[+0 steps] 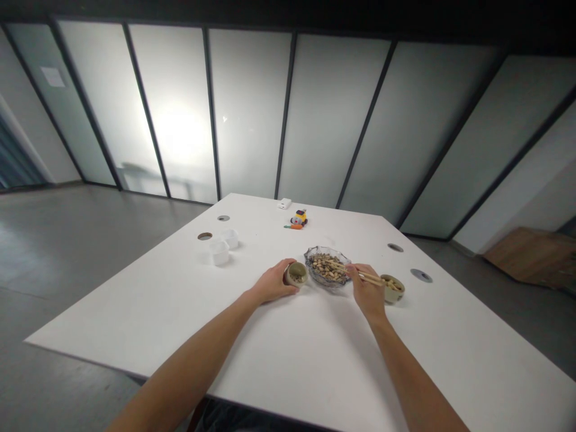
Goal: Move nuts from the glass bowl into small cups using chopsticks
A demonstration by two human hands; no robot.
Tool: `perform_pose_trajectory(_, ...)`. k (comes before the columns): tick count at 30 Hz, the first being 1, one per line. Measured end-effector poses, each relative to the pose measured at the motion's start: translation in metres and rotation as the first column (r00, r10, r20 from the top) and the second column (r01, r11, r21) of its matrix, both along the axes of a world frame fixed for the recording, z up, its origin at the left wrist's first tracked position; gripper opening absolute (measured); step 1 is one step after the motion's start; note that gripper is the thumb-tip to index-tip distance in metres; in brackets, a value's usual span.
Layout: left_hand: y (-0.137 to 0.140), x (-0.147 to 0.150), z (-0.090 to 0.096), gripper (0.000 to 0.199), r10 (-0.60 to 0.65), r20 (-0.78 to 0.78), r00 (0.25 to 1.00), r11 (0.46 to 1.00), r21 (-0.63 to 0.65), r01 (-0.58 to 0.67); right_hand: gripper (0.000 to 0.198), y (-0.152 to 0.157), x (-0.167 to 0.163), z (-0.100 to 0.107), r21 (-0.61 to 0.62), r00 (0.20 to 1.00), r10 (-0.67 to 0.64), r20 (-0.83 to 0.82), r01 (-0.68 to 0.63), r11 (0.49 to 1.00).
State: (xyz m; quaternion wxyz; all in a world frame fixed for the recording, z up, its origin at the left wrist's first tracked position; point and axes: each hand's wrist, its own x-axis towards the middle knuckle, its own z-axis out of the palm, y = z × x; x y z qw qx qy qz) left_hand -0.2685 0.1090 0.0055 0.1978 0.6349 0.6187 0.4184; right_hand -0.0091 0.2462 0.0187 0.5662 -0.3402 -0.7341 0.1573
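Note:
My left hand is wrapped around a small green-beige cup, tilted toward me, with some small bits inside. Pinched in my right hand is a pair of wooden chopsticks. Their tips reach into a clear glass bowl with a wavy rim, heaped with mixed nuts or seeds. Whether the tips grip a piece is too small to tell. Just right of my right hand stands a second green-beige cup, holding pale pieces like peanuts.
On the white table clear plastic cups stand at the left. Farther back are a yellow-grey toy vehicle, a small toy carrot and a white box-like item. Round cable holes lie near both sides.

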Motion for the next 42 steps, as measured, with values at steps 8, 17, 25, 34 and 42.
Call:
perform_pose_trajectory(8, -0.0009, 0.0003, 0.0016, 0.076, -0.007, 0.006, 1.000, 1.000, -0.012, 0.007, 0.061, -0.0019, -0.0006, 0.0021, 0.000, 1.000, -0.011, 0.022, 0.011, 1.000)
perform_pose_trajectory(17, -0.0011, 0.0020, 0.0031, 0.077, -0.002, 0.026, 1.000, 1.000, -0.023, 0.003, 0.058, -0.0043, -0.0001, 0.0039, 0.024, 0.998, -0.008, 0.059, 0.006, 1.000)
perform_pose_trajectory(25, -0.0009, 0.0024, 0.0033, 0.079, 0.019, 0.004, 1.000, 0.999, -0.027, -0.019, 0.059, -0.0009, 0.0015, 0.0033, 0.000, 0.998, -0.024, 0.063, 0.024, 1.000)
perform_pose_trajectory(34, -0.0010, 0.0022, 0.0023, 0.079, 0.002, 0.022, 1.000, 0.999, -0.035, -0.001, 0.056, -0.0005, 0.0035, 0.0001, -0.007, 0.998, 0.056, 0.019, -0.056, 0.998)
perform_pose_trajectory(42, -0.0009, 0.0028, 0.0023, 0.077, 0.006, 0.015, 1.000, 1.000, -0.027, -0.006, 0.050, -0.0004, 0.0039, 0.0071, -0.090, 0.993, 0.041, -0.110, -0.051, 0.995)
